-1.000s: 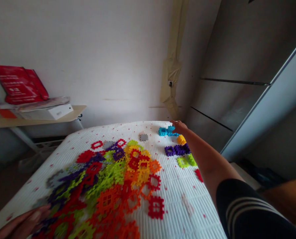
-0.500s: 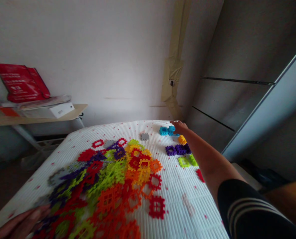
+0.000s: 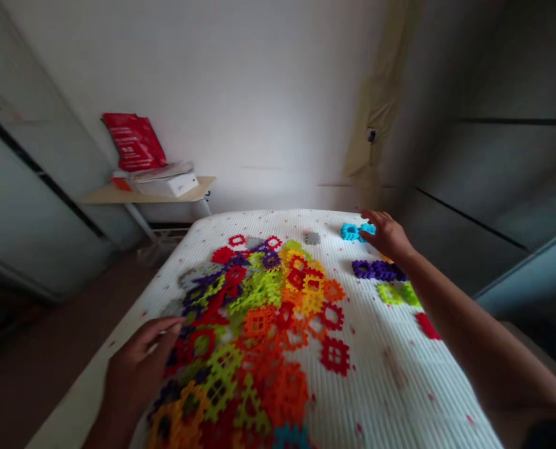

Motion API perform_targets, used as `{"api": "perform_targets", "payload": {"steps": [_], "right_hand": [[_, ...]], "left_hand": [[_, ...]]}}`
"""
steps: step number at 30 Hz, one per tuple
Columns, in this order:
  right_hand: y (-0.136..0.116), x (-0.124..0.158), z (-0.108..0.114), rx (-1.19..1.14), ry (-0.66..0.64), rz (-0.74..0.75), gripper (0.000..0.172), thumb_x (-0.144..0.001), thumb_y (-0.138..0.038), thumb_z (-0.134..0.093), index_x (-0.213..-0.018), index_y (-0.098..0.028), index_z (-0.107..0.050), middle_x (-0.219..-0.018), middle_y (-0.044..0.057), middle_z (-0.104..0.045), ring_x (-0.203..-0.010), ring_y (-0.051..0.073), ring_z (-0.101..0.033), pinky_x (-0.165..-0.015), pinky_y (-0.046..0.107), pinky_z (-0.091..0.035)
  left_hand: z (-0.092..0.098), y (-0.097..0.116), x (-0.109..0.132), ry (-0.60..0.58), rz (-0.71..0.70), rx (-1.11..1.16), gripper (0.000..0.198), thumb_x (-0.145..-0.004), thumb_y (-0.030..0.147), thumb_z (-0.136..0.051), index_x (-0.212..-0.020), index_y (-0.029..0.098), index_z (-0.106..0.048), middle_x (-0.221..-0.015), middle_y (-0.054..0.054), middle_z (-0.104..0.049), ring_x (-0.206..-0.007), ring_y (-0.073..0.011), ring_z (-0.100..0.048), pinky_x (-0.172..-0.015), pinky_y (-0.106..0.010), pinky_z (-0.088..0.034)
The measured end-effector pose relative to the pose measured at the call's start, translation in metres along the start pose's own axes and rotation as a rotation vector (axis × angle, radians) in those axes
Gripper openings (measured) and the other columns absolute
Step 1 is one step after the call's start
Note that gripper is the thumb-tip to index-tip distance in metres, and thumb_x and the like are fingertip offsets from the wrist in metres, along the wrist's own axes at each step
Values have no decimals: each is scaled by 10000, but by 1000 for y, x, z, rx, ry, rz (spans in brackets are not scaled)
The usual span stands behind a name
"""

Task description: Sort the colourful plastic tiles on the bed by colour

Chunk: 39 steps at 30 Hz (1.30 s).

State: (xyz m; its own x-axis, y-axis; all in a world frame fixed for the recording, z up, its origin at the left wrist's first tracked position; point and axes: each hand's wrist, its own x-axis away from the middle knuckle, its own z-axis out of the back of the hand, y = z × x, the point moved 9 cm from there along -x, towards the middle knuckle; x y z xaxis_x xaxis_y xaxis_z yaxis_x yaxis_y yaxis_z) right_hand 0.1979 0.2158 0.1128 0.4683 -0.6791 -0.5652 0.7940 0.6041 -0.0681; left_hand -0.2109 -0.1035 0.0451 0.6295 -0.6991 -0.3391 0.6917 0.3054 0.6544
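Note:
My right hand (image 3: 388, 234) reaches to the far right of the bed-like padded surface, fingers apart, beside joined blue notched plastic building pieces (image 3: 351, 232). Its thumb side overlaps the right blue piece in view; whether it touches cannot be made out. My left hand (image 3: 140, 362) is at the left edge of a pile of colourful interlocking building pieces (image 3: 259, 290). Its thumb and fingers are brought together in a pinch, and anything between them is too blurred to name. Purple pieces (image 3: 378, 270), green pieces (image 3: 391, 293) and a red piece (image 3: 428, 325) lie near my right forearm.
A white ribbed cover (image 3: 381, 386) with small red marks spreads under the pieces. One grey piece (image 3: 312, 238) lies apart. Behind stand a white wall (image 3: 268, 112) and a side table (image 3: 207, 184) bearing a white box (image 3: 177, 184) and red bag (image 3: 133, 142). Cabinets flank both sides.
The view has swung left, so everything sits further right. My left hand has come further into view, its fingers drawn together. My right hand shows more fully, lifted slightly beside the blue pieces.

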Motion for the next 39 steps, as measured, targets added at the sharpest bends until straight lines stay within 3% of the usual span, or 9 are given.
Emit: {"api": "perform_targets", "payload": {"steps": [4,7,10,14,17,22,26,31,39], "right_hand": [[-88,65,4,-361,-80,192,264,-864,-327,-506,-1086,-224,-603,-890,58,-684,-653,159,-626,-589,282,-499],[-143,120,2,-469,-167,337,201,-885,-289,-481,-1010,-242,-631,-883,57,-688,-691,162,-648,-605,275,-510],[-168,157,-5,-494,-213,387,191,-892,-272,-476,-993,-242,-634,-826,58,-684,-697,169,-648,-606,276,-510],[-175,176,-18,-456,-228,400,182,-897,-273,-473,-980,-229,-629,-798,69,-666,-671,162,-623,-585,265,-489],[-174,178,-25,-393,-202,406,173,-899,-257,-465,-933,-195,-622,-767,66,-646,-649,151,-599,-580,258,-464],[-177,177,-26,-335,-148,442,168,-894,-251,-467,-926,-169,-609,-759,58,-634,-638,137,-576,-587,245,-436],[-178,177,-23,-332,-139,449,169,-899,-239,-445,-921,-169,-598,-741,55,-629,-630,136,-568,-583,245,-425],[-182,177,-20,-328,-143,469,176,-904,-232,-421,-901,-167,-585,-717,49,-618,-615,138,-552,-568,249,-406],[-186,173,-18,-324,-141,461,194,-910,-242,-402,-830,-172,-565,-681,35,-587,-579,127,-524,-543,241,-363]], "left_hand": [[-2,16,4,-51,-76,75,255,-768,385,-509,-841,201,-670,-922,-38,-676,-874,-186,-619,-827,-289,-477],[2,24,9,-97,-154,122,214,-787,326,-506,-853,197,-665,-928,-40,-658,-900,-176,-603,-838,-289,-464],[6,28,24,-156,-243,174,189,-794,268,-502,-838,195,-671,-915,-46,-649,-907,-176,-595,-835,-293,-459],[0,48,57,-283,-400,200,174,-792,194,-507,-827,199,-678,-871,-52,-641,-867,-174,-582,-784,-300,-460],[-10,84,90,-396,-563,169,161,-794,188,-517,-836,206,-672,-846,-52,-639,-840,-174,-560,-791,-327,-431],[-48,139,141,-711,-743,-2,293,-741,430,-606,-954,233,-646,-917,-51,-633,-888,-214,-521,-851,-393,-354],[-75,142,156,-818,-710,-227,507,-615,572,-672,-967,214,-598,-960,-63,-603,-938,-260,-491,-909,-456,-294],[-89,137,159,-852,-707,-308,311,-686,428,-664,-888,213,-566,-959,-50,-580,-940,-253,-480,-907,-458,-286],[-93,131,158,-897,-628,-280,272,-660,359,-676,-856,207,-564,-954,-42,-573,-931,-250,-484,-876,-418,-321]]}}
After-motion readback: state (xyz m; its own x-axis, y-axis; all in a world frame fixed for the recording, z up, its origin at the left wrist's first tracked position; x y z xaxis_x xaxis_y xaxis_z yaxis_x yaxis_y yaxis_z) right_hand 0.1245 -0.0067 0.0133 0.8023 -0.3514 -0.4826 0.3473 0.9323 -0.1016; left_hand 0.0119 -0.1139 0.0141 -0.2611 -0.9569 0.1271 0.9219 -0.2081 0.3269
